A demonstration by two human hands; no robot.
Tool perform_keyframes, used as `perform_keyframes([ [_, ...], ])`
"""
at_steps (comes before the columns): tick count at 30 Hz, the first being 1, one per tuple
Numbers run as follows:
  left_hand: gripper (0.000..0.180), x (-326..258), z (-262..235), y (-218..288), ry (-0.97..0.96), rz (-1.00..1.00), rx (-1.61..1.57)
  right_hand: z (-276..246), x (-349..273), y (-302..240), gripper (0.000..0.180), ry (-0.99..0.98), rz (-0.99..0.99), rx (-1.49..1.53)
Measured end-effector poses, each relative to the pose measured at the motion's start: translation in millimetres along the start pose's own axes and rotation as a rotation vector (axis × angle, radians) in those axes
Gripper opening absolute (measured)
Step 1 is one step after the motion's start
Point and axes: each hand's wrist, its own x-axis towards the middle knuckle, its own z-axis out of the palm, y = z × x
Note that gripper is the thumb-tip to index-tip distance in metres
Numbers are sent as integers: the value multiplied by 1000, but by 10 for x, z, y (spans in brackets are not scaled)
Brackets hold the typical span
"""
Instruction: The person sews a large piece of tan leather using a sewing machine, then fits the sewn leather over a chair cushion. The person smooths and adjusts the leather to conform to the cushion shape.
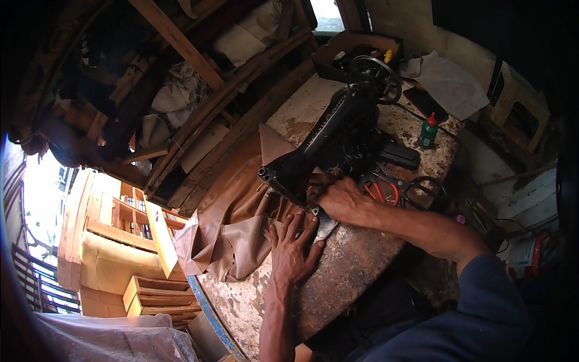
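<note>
Top centre, an open box (329, 71) holds oddments (360, 52); upper left, timber racks (181, 46) stand; mid-frame, brown sheeting (234, 188) lies on a worn tabletop (347, 271), left hand (291, 252) splayed at its edge, right hand (342, 202) curled, grip unclear.

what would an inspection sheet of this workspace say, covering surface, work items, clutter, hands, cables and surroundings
Surface: table worn, patchy and stained.
Work items: sewing machine on the table; brown cloth bunched left of its needle end.
Clutter: green bottle, scissors right of the machine; filled box at the back.
Hands: left hand palm down, fingers spread beside the cloth's edge; right hand close to the needle end, fingertips partly hidden, grip unclear.
Cables: none clearly identifiable; right side is dark.
Surroundings: planks upper left, plastic sheet lower left.
</note>
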Motion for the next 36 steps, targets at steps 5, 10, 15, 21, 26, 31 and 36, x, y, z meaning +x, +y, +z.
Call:
perform_keyframes([
  [5,61,30,19,-33,6,-13,44,-12,112,17,28,66,-24,-23],
  [10,64,37,45,-101,21,-5,31,-101,131,-5,32,-4,-2,-135],
  [15,63,69,11,-130,13,-23,24,-263,215,-89,27,56,-43,-157],
  [21,54,63,-21,-170,70,-10,-49,-374,424,-35,33,-462,134,-235],
  [26,41,94,33,-308,269,-53,-177,-281,571,42,29,145,131,281],
  [31,34,396,-72,-594,358,71,-145,-271,576,50,27,-64,803,1243],
  [36,47,589,-79,-709,133,-88,-85,-51,639,72,35,183,21,647],
])
